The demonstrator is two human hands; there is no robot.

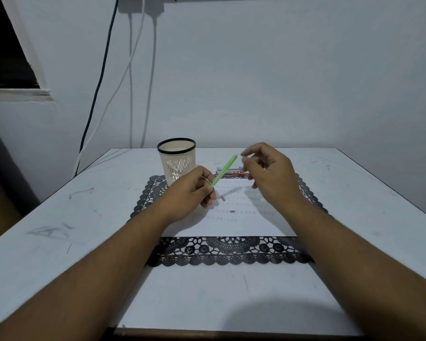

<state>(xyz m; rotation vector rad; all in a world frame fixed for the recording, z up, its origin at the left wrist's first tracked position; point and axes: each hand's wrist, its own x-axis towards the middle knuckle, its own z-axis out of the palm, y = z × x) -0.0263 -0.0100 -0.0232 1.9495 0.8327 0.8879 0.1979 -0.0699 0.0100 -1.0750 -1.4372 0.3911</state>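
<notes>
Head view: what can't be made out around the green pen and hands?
Head view only:
Right hand: blurred; whether its fingertips pinch anything is unclear.
Green pen: lower end hidden in the left hand.
Paper: marks too faint to read.
Small packs: partly behind pen and right hand, labels unreadable.
Dark bit on paper: too small to identify.

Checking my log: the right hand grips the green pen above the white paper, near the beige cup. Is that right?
Wrong hand: the head view shows the left hand grips the green pen above the white paper, near the beige cup. The right hand only hovers by its upper end.
</notes>
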